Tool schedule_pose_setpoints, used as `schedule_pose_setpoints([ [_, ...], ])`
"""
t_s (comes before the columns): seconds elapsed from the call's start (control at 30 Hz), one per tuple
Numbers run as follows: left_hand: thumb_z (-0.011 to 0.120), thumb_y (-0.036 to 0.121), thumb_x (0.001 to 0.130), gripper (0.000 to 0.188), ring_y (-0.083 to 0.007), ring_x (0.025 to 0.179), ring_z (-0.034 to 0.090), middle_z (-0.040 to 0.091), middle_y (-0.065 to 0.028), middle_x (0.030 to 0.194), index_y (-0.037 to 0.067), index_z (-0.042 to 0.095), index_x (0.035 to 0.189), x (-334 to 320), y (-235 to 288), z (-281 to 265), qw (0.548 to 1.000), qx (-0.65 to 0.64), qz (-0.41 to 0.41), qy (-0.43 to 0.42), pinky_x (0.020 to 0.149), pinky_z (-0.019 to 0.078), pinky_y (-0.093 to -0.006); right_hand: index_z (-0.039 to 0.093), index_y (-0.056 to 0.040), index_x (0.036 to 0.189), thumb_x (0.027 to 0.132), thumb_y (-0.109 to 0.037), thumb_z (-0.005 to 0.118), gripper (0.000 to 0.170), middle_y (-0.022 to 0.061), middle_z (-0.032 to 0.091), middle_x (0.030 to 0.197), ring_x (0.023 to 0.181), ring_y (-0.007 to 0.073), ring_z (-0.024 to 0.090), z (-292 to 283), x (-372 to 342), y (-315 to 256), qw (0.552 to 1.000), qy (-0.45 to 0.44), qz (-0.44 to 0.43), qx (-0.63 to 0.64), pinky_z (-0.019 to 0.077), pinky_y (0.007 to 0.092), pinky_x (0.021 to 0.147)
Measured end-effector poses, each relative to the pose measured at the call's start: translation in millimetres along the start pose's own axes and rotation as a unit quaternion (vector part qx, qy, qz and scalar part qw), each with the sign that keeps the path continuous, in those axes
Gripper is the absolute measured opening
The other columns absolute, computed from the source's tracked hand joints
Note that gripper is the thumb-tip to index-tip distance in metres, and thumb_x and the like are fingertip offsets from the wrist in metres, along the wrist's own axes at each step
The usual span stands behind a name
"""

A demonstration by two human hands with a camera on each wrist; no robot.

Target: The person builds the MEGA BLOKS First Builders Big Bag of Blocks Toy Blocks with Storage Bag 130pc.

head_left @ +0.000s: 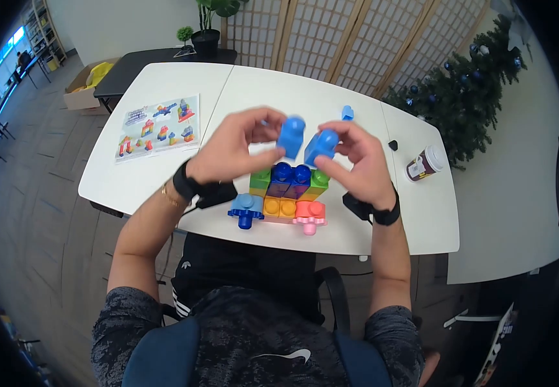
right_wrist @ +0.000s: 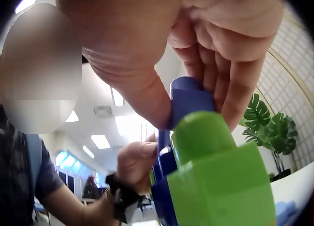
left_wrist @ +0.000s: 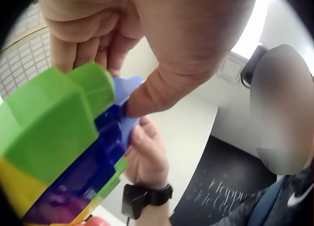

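Between its thumb and fingers, my left hand (head_left: pixel 228 147) pinches a light blue toy block (head_left: pixel 290 140) with a round stud on top. My right hand (head_left: pixel 366 164) grips a similar blue block (head_left: pixel 319 149), tilted a little, close beside the first. Both blocks are held just above a built-up block structure. Its top row has dark blue blocks (head_left: pixel 281 184) flanked by a left green block (head_left: pixel 259 180) and a right green block (right_wrist: pixel 221 186). Lower in front are orange blocks (head_left: pixel 279 207), a light blue block with a dark blue gear (head_left: pixel 246 204), and a pink block with a pink gear (head_left: pixel 310 211).
A printed sheet with block models (head_left: pixel 157 129) lies on the white table (head_left: pixel 124 187) at the left. Farther back is a loose light blue block (head_left: pixel 348 113). At the right are a small black object (head_left: pixel 393 146) and a lidded paper cup (head_left: pixel 425 163).
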State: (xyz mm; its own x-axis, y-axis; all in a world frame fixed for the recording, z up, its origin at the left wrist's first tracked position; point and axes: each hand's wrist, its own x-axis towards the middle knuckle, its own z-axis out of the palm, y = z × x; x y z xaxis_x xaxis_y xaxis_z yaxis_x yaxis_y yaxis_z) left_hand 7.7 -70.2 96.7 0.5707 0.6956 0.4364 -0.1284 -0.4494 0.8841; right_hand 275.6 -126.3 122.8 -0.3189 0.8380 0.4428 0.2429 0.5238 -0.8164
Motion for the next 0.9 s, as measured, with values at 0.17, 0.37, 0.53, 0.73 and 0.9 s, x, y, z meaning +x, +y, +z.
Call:
schedule_pose_setpoints([
  [0.17, 0.083, 0.009, 0.085, 0.046, -0.0180, 0.109, 0.074, 0.076, -0.0120, 0.112, -0.005, 0.066, 0.125, -28.7, 3.1, 9.7, 0.990, 0.138, -0.029, -0.030, 0.104, 0.0561, -0.0336, 0.069, 0.0007, 0.122, 0.085, -0.009, 0.086, 0.041, 0.0143, 0.072, 0.106, 0.095, 0.0268, 0.076, 17.5, -10.7, -6.4, 0.987, -0.068, -0.042, -0.137, 0.0610, 0.0339, 0.088],
  [0.37, 0.088, 0.030, 0.088, 0.064, -0.0227, 0.117, 0.072, 0.076, -0.0145, 0.118, -0.003, 0.065, 0.138, -7.3, -14.8, -20.4, 0.991, 0.088, 0.022, -0.096, 0.106, 0.0552, -0.0397, 0.068, -0.0003, 0.129, 0.089, -0.013, 0.085, 0.045, 0.0114, 0.073, 0.120, 0.110, 0.0224, 0.072, 1.0, 0.0, -4.0, 0.976, -0.136, -0.044, -0.166, 0.0562, 0.0358, 0.099],
  [0.53, 0.076, 0.036, 0.097, 0.061, -0.0336, 0.130, 0.067, 0.064, -0.0284, 0.144, 0.005, 0.063, 0.147, 48.2, -82.0, -48.0, 0.928, 0.334, -0.165, 0.027, 0.109, 0.0529, -0.0399, 0.063, -0.0040, 0.142, 0.094, -0.036, 0.082, 0.061, 0.0162, 0.071, 0.130, 0.121, 0.0266, 0.069, -61.1, 41.0, 127.2, 0.989, 0.010, 0.099, -0.105, 0.0564, 0.0365, 0.099],
  [0.73, 0.075, 0.039, 0.096, 0.054, -0.0411, 0.111, 0.074, 0.075, -0.0249, 0.125, 0.012, 0.068, 0.142, 70.6, -165.2, -70.3, 0.859, 0.492, -0.063, -0.129, 0.101, 0.0574, -0.0440, 0.061, -0.0030, 0.145, 0.095, -0.044, 0.077, 0.066, 0.0304, 0.064, 0.138, 0.128, 0.0404, 0.065, -99.6, 71.4, 281.7, 0.884, 0.042, 0.171, -0.432, 0.0551, 0.0461, 0.105],
  [0.9, 0.082, 0.038, 0.092, 0.053, -0.0358, 0.103, 0.076, 0.077, -0.0221, 0.111, 0.004, 0.072, 0.131, 57.9, -153.7, -64.7, 0.862, 0.448, -0.173, -0.161, 0.091, 0.0595, -0.0410, 0.068, -0.0049, 0.135, 0.098, -0.038, 0.071, 0.049, 0.0305, 0.066, 0.127, 0.118, 0.0442, 0.067, -76.9, 72.8, 292.3, 0.834, 0.058, 0.173, -0.521, 0.0567, 0.0507, 0.102],
])
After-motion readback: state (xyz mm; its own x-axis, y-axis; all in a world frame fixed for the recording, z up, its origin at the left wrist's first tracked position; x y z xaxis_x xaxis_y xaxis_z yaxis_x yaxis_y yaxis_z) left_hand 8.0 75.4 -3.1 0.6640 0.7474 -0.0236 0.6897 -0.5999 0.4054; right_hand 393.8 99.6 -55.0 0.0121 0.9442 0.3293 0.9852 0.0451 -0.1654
